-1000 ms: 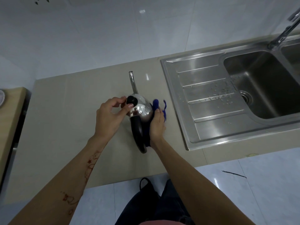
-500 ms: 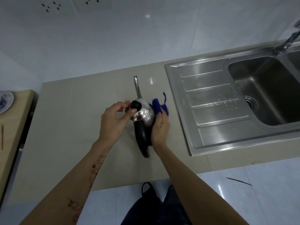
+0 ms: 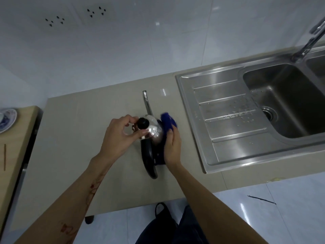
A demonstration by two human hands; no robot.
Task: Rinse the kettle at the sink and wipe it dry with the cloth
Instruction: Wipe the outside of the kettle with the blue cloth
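Note:
A small steel kettle (image 3: 154,132) with a black knob on its lid, a long thin spout pointing away and a black handle toward me stands on the beige counter (image 3: 73,138). My left hand (image 3: 119,136) grips the lid's rim beside the knob. My right hand (image 3: 173,147) presses a dark blue cloth (image 3: 168,122) against the kettle's right side; part of the cloth is hidden under the palm. The steel sink (image 3: 284,101) lies to the right.
The sink's ribbed draining board (image 3: 228,124) carries water drops, and the tap (image 3: 309,41) rises at the far right. A blue-patterned plate (image 3: 7,118) and a thin stick (image 3: 5,156) rest on a wooden surface at the left. Wall sockets (image 3: 75,15) are above.
My right hand has drawn the cloth along the kettle's right side, and its loose end no longer sticks up. The left hand stays on the lid. The view has tilted up slightly.

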